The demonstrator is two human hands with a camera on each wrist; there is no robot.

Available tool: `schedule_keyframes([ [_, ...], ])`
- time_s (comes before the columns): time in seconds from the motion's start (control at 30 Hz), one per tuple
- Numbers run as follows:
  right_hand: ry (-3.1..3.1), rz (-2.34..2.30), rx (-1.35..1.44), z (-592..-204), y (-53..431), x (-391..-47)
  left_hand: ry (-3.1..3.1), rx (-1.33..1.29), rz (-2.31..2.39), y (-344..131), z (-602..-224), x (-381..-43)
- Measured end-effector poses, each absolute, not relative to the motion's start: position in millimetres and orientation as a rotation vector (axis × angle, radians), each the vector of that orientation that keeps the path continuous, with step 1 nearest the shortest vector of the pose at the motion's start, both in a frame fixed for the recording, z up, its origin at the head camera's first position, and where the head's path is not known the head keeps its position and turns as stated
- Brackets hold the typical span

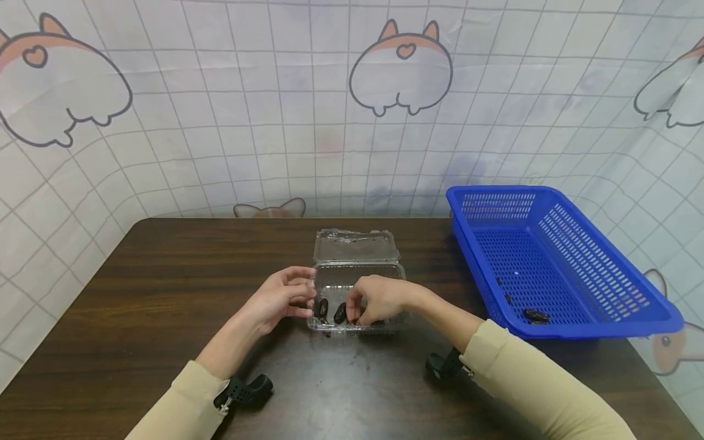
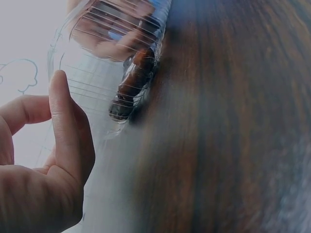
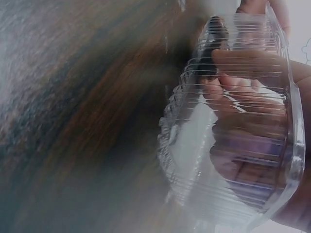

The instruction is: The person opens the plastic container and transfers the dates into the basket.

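Observation:
A clear plastic clamshell box [image 1: 357,278] sits on the table with its lid [image 1: 357,247] folded back. Several dark brown, wrinkled dates lie along its near side, among them one date [image 1: 323,308] at the left and another date [image 1: 340,313] beside the right fingers. My left hand [image 1: 280,299] rests its fairly straight fingers against the box's left side; its thumb [image 2: 65,121] stands up beside the clear wall. Reaching inside the box, my right hand [image 1: 379,298] pinches a date [image 3: 214,34] close to the bottom, with its fingertips partly covering it.
A blue plastic basket [image 1: 473,263] stands at the right of the dark wooden table [image 1: 165,275], with a few dark dates [image 1: 536,316] in its near left part. A patterned white cloth [image 1: 275,122] hangs behind the table. Each wrist wears a black camera band.

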State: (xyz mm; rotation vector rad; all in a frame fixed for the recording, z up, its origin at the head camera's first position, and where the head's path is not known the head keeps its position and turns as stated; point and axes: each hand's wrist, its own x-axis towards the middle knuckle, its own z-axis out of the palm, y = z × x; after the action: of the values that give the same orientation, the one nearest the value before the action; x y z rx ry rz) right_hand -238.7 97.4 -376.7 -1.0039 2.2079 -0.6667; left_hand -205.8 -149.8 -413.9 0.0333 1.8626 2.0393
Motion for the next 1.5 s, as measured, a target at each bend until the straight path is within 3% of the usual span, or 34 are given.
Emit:
schedule_keyframes([
  [0.57,2.241,-1.083,-0.823,-351,126,-238,1.884,0.038,2.02,-149,-415,-207],
  [1.07,2.309,-1.341,-0.501,-330,169,-230,1.882,0.055,2.015,-149,-414,-206],
  [1.5,2.341,-1.497,-0.381,-310,210,-223,1.882,0.051,2.011,-146,-415,-208],
])
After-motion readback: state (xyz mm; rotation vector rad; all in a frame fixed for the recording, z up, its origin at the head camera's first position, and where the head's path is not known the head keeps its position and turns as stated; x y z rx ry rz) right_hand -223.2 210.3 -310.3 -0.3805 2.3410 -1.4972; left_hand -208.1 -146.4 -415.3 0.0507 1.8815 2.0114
